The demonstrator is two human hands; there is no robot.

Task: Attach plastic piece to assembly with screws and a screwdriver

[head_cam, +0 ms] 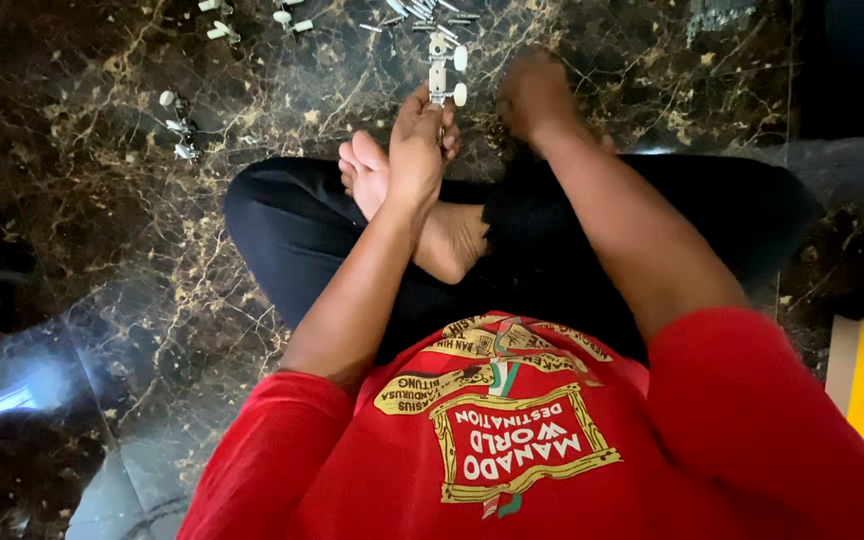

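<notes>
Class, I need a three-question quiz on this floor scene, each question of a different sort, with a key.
1. True or false: the left hand holds a metal strip with white knobs.
2. Where do most loose metal pins lie? A) on the lap B) on the floor beyond the hands C) in a box
3. Fill in: the right hand rests, fingers curled, on the dark marble ____.

Key
1. True; the strip sticks out past the fingers.
2. B; they are scattered at the top of the view, with more white-knobbed parts to the left.
3. floor; whether it grips anything cannot be told.
</notes>
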